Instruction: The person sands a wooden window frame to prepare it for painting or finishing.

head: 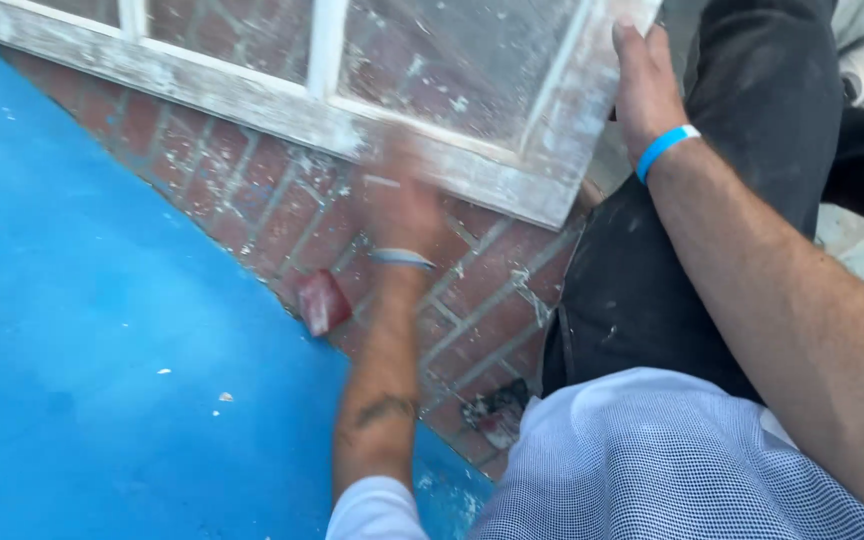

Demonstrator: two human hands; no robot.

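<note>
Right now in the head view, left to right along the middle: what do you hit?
Blue sheet → small red block → blurred left hand → brick paving → dark trouser leg → right forearm.

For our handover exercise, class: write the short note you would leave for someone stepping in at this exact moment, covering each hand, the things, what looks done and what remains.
Right hand: grips the right edge of the old white window frame.
Left hand: blurred at the frame's lower rail; whether it holds anything cannot be told.
Frame tilted over brick paving, beside a blue sheet. Reddish block on the bricks.
Done: paint flecks already on the bricks.
Left: worn, patchy paint remains.
</note>
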